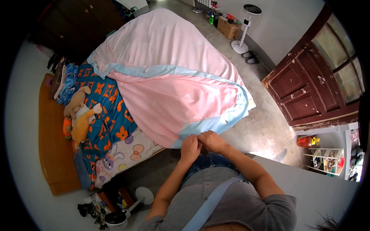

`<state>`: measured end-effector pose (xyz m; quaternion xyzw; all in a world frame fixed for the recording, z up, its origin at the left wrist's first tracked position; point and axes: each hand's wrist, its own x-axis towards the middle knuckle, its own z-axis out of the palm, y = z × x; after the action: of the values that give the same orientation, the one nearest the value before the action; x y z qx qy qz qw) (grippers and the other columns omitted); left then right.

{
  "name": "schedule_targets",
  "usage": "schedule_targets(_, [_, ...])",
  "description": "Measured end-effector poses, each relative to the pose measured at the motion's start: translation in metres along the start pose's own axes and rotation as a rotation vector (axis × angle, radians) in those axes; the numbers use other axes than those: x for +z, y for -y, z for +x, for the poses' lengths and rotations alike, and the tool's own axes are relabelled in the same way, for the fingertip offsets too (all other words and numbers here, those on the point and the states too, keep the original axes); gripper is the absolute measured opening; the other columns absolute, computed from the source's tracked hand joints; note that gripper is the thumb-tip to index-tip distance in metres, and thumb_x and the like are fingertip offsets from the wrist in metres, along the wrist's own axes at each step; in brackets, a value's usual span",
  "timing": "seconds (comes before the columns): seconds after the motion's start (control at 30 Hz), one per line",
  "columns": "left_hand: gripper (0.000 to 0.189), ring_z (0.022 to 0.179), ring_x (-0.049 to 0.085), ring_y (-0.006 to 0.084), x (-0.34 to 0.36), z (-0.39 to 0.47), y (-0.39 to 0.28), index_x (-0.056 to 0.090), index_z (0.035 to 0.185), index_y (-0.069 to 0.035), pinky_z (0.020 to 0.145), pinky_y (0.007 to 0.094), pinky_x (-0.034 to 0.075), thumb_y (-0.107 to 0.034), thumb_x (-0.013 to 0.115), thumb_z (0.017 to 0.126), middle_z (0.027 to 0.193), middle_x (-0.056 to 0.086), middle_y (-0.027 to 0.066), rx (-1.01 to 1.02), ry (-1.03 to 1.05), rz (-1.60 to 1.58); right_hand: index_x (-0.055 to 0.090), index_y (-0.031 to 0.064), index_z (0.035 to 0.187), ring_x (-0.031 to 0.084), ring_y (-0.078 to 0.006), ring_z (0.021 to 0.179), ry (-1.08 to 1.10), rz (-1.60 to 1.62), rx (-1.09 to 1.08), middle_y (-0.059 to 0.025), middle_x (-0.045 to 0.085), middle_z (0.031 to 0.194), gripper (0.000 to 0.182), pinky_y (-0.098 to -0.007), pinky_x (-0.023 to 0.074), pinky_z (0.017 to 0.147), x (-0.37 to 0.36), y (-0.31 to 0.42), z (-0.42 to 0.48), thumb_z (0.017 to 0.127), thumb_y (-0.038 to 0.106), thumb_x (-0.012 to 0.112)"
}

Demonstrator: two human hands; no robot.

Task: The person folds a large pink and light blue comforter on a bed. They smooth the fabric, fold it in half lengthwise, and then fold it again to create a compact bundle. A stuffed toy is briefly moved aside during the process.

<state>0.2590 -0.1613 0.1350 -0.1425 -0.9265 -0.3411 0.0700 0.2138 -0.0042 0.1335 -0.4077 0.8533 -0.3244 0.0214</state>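
Note:
A large pink blanket with a light blue border (173,99) lies across the bed, its blue-edged part folded over the paler pink spread (162,37). Close together at the near edge of the blanket are both of my hands. My left hand (190,148) has its fingers closed on the blue border. Beside it, nearly touching, my right hand (212,141) pinches the same border. The fingertips are partly hidden by the hands themselves. Under the blanket shows a blue and orange patterned cloth (111,115), and below that a bed sheet with a rabbit print (124,157).
Plush toys (81,124) and folded clothes (68,83) lie near the wooden headboard (55,138). A fan (136,206) stands at lower left, another white stand fan (240,46) by a cardboard box (228,28). A dark red door (303,86) is on the right.

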Motion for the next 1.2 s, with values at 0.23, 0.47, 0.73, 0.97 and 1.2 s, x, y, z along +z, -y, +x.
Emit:
schedule_targets(0.23, [0.019, 0.082, 0.052, 0.0378, 0.017, 0.005, 0.003, 0.052, 0.087, -0.001, 0.073, 0.0464, 0.043, 0.002, 0.059, 0.070, 0.085, 0.055, 0.0178, -0.039, 0.008, -0.022, 0.052, 0.0053, 0.083, 0.058, -0.0315, 0.076, 0.021, 0.022, -0.002, -0.0126, 0.058, 0.078, 0.009, -0.0402, 0.0454, 0.070, -0.009, -0.014, -0.005, 0.077, 0.009, 0.058])
schedule_targets(0.47, [0.015, 0.086, 0.053, 0.0393, 0.017, 0.015, 0.025, 0.053, 0.092, 0.001, 0.075, 0.0462, 0.043, 0.002, 0.050, 0.077, 0.086, 0.056, 0.0203, -0.001, 0.167, -0.078, 0.058, 0.0067, 0.089, 0.058, -0.0286, 0.081, -0.044, 0.055, -0.025, -0.0098, 0.059, 0.081, 0.011, -0.0382, 0.0436, 0.075, -0.014, -0.026, -0.008, 0.078, 0.007, 0.057])
schedule_targets(0.73, [0.010, 0.087, 0.057, 0.0396, 0.000, 0.032, 0.014, 0.052, 0.100, -0.001, 0.075, 0.0426, 0.046, -0.004, 0.047, 0.091, 0.093, 0.060, 0.0206, -0.120, 0.118, -0.192, 0.062, 0.0098, 0.084, 0.058, -0.0273, 0.084, -0.194, 0.118, 0.093, -0.0056, 0.061, 0.085, 0.017, -0.0393, 0.0428, 0.075, -0.015, -0.052, -0.021, 0.070, 0.001, 0.057])
schedule_targets(0.97, [0.009, 0.080, 0.058, 0.0384, -0.013, 0.047, 0.006, 0.048, 0.102, -0.004, 0.070, 0.0393, 0.046, -0.005, 0.045, 0.094, 0.087, 0.057, 0.0186, -0.212, 0.030, -0.270, 0.066, 0.0097, 0.088, 0.055, -0.0271, 0.101, -0.422, 0.070, 0.178, -0.0087, 0.057, 0.114, 0.019, -0.0393, 0.0412, 0.087, -0.025, -0.057, -0.028, 0.069, 0.010, 0.070])
schedule_targets(1.2, [0.009, 0.080, 0.058, 0.0370, -0.022, 0.053, -0.002, 0.048, 0.102, -0.004, 0.070, 0.0381, 0.047, -0.004, 0.045, 0.094, 0.087, 0.056, 0.0180, -0.193, 0.018, -0.229, 0.068, 0.0140, 0.089, 0.047, -0.0298, 0.114, -0.358, -0.004, 0.240, -0.0086, 0.051, 0.125, 0.024, -0.0468, 0.0360, 0.094, -0.020, -0.054, -0.025, 0.066, 0.018, 0.075])
